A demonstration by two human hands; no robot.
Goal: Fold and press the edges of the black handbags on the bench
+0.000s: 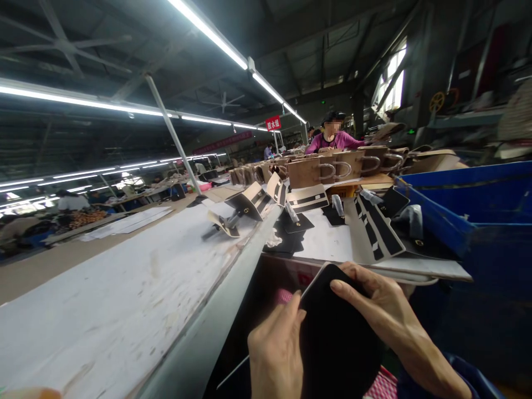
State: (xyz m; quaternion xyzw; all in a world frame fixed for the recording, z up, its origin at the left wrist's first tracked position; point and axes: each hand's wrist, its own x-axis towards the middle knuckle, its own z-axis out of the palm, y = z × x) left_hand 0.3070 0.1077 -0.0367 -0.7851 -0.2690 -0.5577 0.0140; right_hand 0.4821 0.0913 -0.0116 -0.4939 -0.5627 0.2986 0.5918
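Note:
Low in the head view, my left hand point(276, 352) and my right hand point(382, 310) both hold a flat black piece of material point(336, 343) with a pale edge. The left thumb presses on its left side, and the right fingers curl over its top corner. Just beyond it, on a white work board point(328, 241), lie several striped black and tan pieces point(376, 230) and small black pieces.
A long white conveyor belt point(124, 299) with a grey rail point(233, 288) runs along my left. A blue bin point(469, 205) stands at my right. Tan handbags point(328, 169) line the bench ahead, where a person in a purple top point(334, 139) sits.

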